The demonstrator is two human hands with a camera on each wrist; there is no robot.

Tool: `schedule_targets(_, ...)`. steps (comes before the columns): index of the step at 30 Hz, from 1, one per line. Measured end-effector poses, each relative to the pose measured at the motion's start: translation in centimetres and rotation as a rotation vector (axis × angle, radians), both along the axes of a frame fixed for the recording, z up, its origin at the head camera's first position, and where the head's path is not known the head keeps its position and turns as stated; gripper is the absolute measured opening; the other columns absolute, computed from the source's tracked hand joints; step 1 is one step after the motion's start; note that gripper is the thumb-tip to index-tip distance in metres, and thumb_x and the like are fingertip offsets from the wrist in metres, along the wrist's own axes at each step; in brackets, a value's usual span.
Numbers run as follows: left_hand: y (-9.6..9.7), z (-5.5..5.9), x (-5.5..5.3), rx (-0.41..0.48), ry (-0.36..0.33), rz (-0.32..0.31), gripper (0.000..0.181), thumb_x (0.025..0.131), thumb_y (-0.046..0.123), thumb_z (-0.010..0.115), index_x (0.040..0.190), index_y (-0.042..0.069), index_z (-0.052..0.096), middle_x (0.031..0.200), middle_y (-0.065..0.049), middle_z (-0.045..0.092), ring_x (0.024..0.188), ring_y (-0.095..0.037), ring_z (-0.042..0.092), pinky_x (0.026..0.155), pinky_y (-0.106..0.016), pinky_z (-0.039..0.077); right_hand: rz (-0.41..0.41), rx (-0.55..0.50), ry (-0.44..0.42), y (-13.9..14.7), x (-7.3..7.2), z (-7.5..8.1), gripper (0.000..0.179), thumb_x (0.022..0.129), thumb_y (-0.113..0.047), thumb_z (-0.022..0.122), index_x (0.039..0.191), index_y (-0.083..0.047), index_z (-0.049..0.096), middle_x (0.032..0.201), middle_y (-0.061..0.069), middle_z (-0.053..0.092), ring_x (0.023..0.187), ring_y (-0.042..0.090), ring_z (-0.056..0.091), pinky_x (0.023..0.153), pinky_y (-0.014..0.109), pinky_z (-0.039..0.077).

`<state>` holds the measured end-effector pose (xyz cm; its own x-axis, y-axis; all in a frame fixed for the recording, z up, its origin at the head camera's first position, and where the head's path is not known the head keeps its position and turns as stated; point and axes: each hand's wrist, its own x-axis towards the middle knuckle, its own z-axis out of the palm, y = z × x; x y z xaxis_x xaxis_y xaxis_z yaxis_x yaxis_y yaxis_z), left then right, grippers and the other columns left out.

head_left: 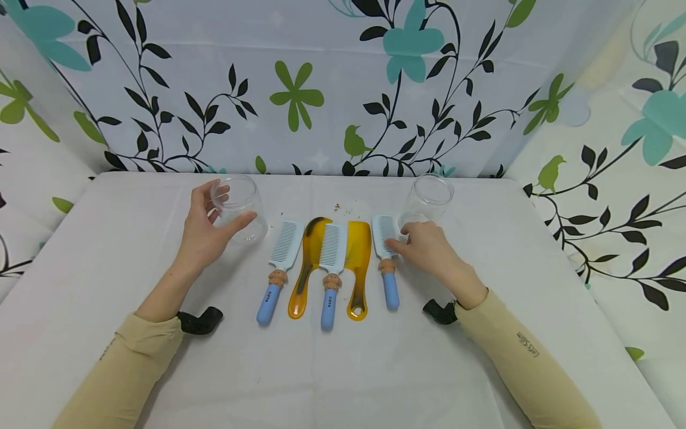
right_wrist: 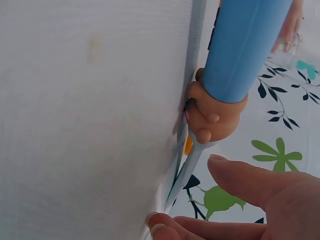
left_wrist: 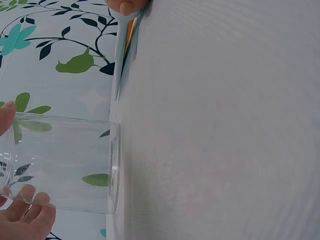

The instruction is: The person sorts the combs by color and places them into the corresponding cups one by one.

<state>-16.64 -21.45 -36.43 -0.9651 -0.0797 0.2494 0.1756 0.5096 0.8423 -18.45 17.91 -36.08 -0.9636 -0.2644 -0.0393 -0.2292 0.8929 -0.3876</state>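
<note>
My left hand (head_left: 206, 229) holds a clear jar (head_left: 257, 217) near its rim, thumb on one side and fingers on the other; the jar stands upright on the table. In the left wrist view the jar (left_wrist: 65, 165) looks empty. My right hand (head_left: 431, 253) is at the rightmost comb (head_left: 390, 283), which has a pale blue toothed head, a brown figure at its neck and a blue handle. Seen from the right wrist, the thumb (right_wrist: 240, 180) and fingers are spread on either side of this comb's neck (right_wrist: 185, 172), with a gap at the thumb.
A second clear jar (head_left: 433, 196) stands behind my right hand. Two more blue-handled combs, one left (head_left: 286, 244) and one central (head_left: 332, 256), lie among two amber combs, left (head_left: 300, 292) and right (head_left: 358, 280). Small brown crumbs lie behind them. A patterned curtain (head_left: 321, 36) backs the table.
</note>
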Motion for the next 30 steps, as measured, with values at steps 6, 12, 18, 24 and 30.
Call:
schedule_targets(6, 0.1, 0.1, 0.1, -0.005, -0.008, 0.001, 0.084, 0.090, 0.025, 0.076, 0.151, 0.006, 0.022, 0.153, -0.017, 0.039, 0.143, -0.035, 0.034, 0.122, -0.051, 0.028, -0.005, -0.022, 0.017, 0.1, 0.0, -0.7, 0.048, 0.091, -0.038, 0.073, 0.109, 0.007, 0.069, 0.077, 0.013, 0.066, 0.061, 0.022, 0.056, 0.050, 0.024, 0.045)
schedule_targets(12, 0.0, 0.1, 0.0, -0.014, -0.003, 0.001, 0.084, 0.090, 0.026, 0.076, 0.151, 0.006, 0.021, 0.154, -0.017, 0.039, 0.143, -0.036, 0.034, 0.122, -0.051, 0.029, -0.010, -0.049, 0.034, 0.1, 0.0, -1.1, 0.053, 0.090, -0.040, 0.073, 0.112, 0.008, 0.068, 0.078, 0.012, 0.068, 0.063, 0.022, 0.057, 0.053, 0.024, 0.047)
schedule_targets(18, 0.1, 0.1, 0.0, -0.013, -0.004, -0.002, 0.084, 0.090, 0.025, 0.076, 0.151, 0.006, 0.022, 0.154, -0.017, 0.039, 0.143, -0.035, 0.034, 0.122, -0.050, 0.029, -0.018, -0.092, 0.062, 0.0, -0.1, -1.6, 0.052, 0.089, -0.040, 0.074, 0.111, 0.007, 0.069, 0.078, 0.012, 0.069, 0.062, 0.021, 0.057, 0.053, 0.025, 0.047)
schedule_targets(24, 0.0, 0.0, -0.1, -0.014, 0.000, 0.002, 0.084, 0.090, 0.026, 0.076, 0.151, 0.007, 0.022, 0.154, -0.016, 0.040, 0.143, -0.035, 0.035, 0.122, -0.050, 0.029, -0.029, -0.128, 0.084, -0.1, -0.3, -2.1, 0.050, 0.087, -0.039, 0.077, 0.109, 0.005, 0.071, 0.077, 0.011, 0.068, 0.059, 0.019, 0.055, 0.051, 0.025, 0.044)
schedule_targets(30, -0.1, -0.2, -0.1, -0.008, 0.001, 0.001, 0.083, 0.090, 0.028, 0.075, 0.151, 0.006, 0.022, 0.154, -0.016, 0.040, 0.142, -0.034, 0.035, 0.122, -0.051, 0.029, -0.040, -0.159, 0.085, -0.1, -0.4, -2.3, 0.049, 0.086, -0.037, 0.079, 0.109, 0.005, 0.072, 0.076, 0.011, 0.066, 0.059, 0.019, 0.053, 0.051, 0.024, 0.041)
